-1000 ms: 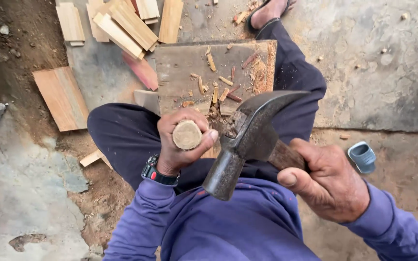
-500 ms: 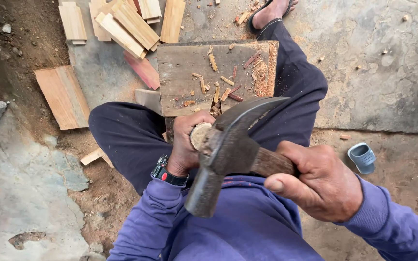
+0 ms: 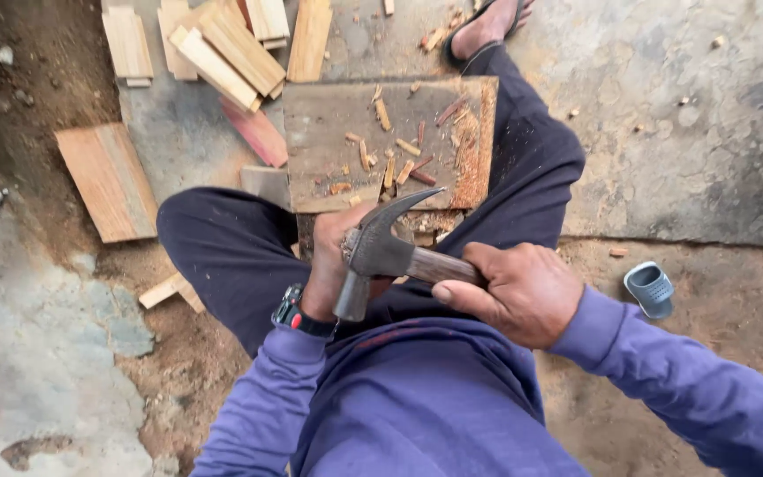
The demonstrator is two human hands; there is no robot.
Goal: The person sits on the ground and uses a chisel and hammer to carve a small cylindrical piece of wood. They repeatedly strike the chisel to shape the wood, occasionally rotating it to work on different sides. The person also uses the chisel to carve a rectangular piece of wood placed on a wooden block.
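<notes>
The right hand is clenched around the handle of a claw hammer, its head down on the wooden peg that the left hand grips upright, steadying it. At 12 o'clock lies a chip-strewn board; at 11, stacked wood blocks.

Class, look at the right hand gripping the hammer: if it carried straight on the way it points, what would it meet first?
Most likely the left hand. The right hand points leftward along the hammer, whose head sits right at that hand; the round wooden piece it holds is hidden here. Depth is hard to judge.
</notes>
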